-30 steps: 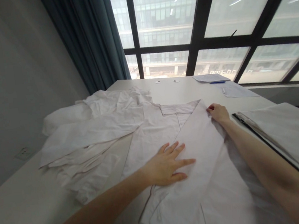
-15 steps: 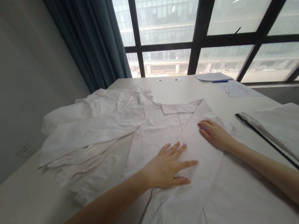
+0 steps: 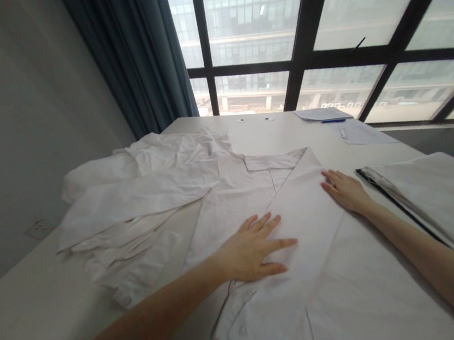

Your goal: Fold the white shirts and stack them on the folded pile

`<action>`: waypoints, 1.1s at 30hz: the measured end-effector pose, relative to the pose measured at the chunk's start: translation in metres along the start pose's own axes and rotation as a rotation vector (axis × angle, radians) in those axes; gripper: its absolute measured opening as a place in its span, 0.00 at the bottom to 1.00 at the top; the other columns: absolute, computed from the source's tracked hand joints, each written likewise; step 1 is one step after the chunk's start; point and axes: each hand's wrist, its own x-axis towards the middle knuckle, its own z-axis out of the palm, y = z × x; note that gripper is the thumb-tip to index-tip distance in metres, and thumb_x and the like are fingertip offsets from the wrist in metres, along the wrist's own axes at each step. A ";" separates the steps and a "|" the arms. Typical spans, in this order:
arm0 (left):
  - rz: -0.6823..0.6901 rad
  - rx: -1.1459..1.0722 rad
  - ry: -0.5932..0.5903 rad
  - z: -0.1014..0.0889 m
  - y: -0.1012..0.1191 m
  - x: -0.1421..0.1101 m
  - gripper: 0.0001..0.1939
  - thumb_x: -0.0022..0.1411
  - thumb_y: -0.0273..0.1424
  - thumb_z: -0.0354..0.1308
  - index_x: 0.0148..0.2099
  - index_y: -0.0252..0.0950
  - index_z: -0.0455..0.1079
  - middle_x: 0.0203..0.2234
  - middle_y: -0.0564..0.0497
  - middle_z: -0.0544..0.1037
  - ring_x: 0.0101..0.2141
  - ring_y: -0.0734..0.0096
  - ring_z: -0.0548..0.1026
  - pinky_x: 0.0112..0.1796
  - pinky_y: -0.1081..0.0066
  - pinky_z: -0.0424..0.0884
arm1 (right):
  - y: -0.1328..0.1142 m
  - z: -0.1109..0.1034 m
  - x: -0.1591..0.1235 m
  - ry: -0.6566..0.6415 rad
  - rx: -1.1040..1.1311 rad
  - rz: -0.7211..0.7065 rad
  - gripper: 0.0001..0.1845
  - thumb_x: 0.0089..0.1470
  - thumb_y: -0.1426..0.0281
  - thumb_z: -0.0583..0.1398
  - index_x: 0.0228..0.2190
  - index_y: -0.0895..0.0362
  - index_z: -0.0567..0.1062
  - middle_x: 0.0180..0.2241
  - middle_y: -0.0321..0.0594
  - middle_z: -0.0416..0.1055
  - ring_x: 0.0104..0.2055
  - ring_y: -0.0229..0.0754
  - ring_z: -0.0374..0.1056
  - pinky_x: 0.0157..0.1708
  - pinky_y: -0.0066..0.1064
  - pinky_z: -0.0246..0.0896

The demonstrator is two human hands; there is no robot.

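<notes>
On the table (image 3: 35,331), a white shirt (image 3: 231,208) lies spread, its folded panel (image 3: 305,237) running from 6 toward 1 o'clock. Left hand (image 3: 251,247) presses the panel's 9 o'clock edge, fingers spread wide; right hand (image 3: 345,191), fingers closer together, lies flat at its 3 o'clock edge. Neither grips.

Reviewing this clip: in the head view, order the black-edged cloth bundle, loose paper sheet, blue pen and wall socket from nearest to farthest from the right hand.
From the right hand:
1. Black-edged cloth bundle, just to its right.
2. Loose paper sheet, ahead on the table.
3. Blue pen, ahead, beyond the sheet.
4. Wall socket, far left on the wall.
</notes>
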 end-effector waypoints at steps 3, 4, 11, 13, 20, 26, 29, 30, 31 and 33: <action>-0.084 -0.030 0.097 0.004 -0.002 0.001 0.24 0.70 0.43 0.46 0.65 0.45 0.58 0.66 0.42 0.56 0.65 0.54 0.53 0.60 0.52 0.53 | 0.011 -0.007 0.002 0.069 -0.008 0.076 0.24 0.59 0.63 0.49 0.50 0.63 0.72 0.49 0.56 0.73 0.52 0.55 0.67 0.52 0.46 0.61; -0.128 -0.039 0.151 0.005 -0.004 0.002 0.23 0.71 0.40 0.46 0.64 0.42 0.60 0.65 0.41 0.58 0.64 0.56 0.56 0.60 0.54 0.55 | 0.014 -0.009 0.002 0.090 -0.010 0.100 0.23 0.58 0.63 0.50 0.47 0.63 0.73 0.47 0.56 0.74 0.50 0.56 0.69 0.50 0.47 0.62; -0.310 -0.095 0.435 0.009 -0.014 0.005 0.13 0.67 0.25 0.51 0.50 0.38 0.70 0.45 0.50 0.78 0.48 0.65 0.72 0.50 0.61 0.64 | 0.022 -0.018 0.000 0.139 0.046 0.128 0.14 0.55 0.60 0.55 0.30 0.56 0.77 0.33 0.49 0.76 0.36 0.53 0.71 0.37 0.42 0.64; -0.320 -0.107 0.444 0.009 -0.015 0.006 0.11 0.66 0.24 0.52 0.48 0.39 0.72 0.43 0.51 0.79 0.46 0.65 0.72 0.48 0.61 0.64 | 0.023 -0.019 0.000 0.156 0.078 0.133 0.14 0.55 0.61 0.55 0.29 0.55 0.77 0.32 0.47 0.77 0.35 0.51 0.72 0.36 0.40 0.64; -0.401 -0.169 0.422 0.010 -0.018 0.007 0.14 0.62 0.23 0.57 0.47 0.43 0.73 0.41 0.51 0.77 0.44 0.63 0.71 0.47 0.61 0.64 | 0.027 -0.022 0.002 0.205 0.134 0.160 0.13 0.54 0.62 0.56 0.29 0.54 0.78 0.30 0.45 0.78 0.33 0.50 0.73 0.35 0.38 0.64; -0.392 -0.116 0.372 0.011 -0.017 0.006 0.13 0.63 0.26 0.58 0.49 0.44 0.73 0.41 0.50 0.76 0.45 0.63 0.70 0.47 0.60 0.63 | 0.026 -0.024 0.001 0.215 0.119 0.139 0.14 0.55 0.62 0.55 0.30 0.54 0.78 0.30 0.46 0.77 0.34 0.51 0.72 0.36 0.40 0.64; -0.374 -0.074 0.345 0.011 -0.016 0.006 0.13 0.64 0.27 0.56 0.49 0.44 0.74 0.41 0.49 0.75 0.44 0.62 0.69 0.47 0.60 0.63 | 0.021 -0.028 -0.001 0.232 0.098 0.104 0.15 0.56 0.64 0.53 0.35 0.56 0.78 0.35 0.49 0.77 0.39 0.53 0.71 0.42 0.42 0.64; -0.370 -0.063 0.344 0.011 -0.016 0.005 0.13 0.64 0.27 0.56 0.49 0.44 0.74 0.42 0.49 0.74 0.44 0.62 0.69 0.47 0.60 0.63 | 0.017 -0.029 -0.001 0.240 0.085 0.074 0.16 0.57 0.65 0.53 0.37 0.57 0.78 0.38 0.50 0.76 0.42 0.54 0.71 0.45 0.43 0.64; -0.368 -0.054 0.349 0.011 -0.015 0.005 0.13 0.65 0.27 0.55 0.49 0.43 0.74 0.42 0.49 0.74 0.45 0.62 0.69 0.47 0.59 0.64 | 0.014 -0.030 -0.002 0.241 0.078 0.034 0.16 0.57 0.65 0.52 0.39 0.57 0.78 0.40 0.50 0.76 0.45 0.54 0.70 0.48 0.45 0.63; -0.345 -0.038 0.364 0.010 -0.013 0.005 0.13 0.65 0.27 0.54 0.50 0.43 0.73 0.44 0.48 0.74 0.46 0.62 0.69 0.49 0.58 0.63 | 0.005 -0.030 -0.003 0.196 0.103 -0.090 0.17 0.58 0.67 0.51 0.41 0.55 0.77 0.44 0.48 0.75 0.49 0.53 0.68 0.52 0.46 0.61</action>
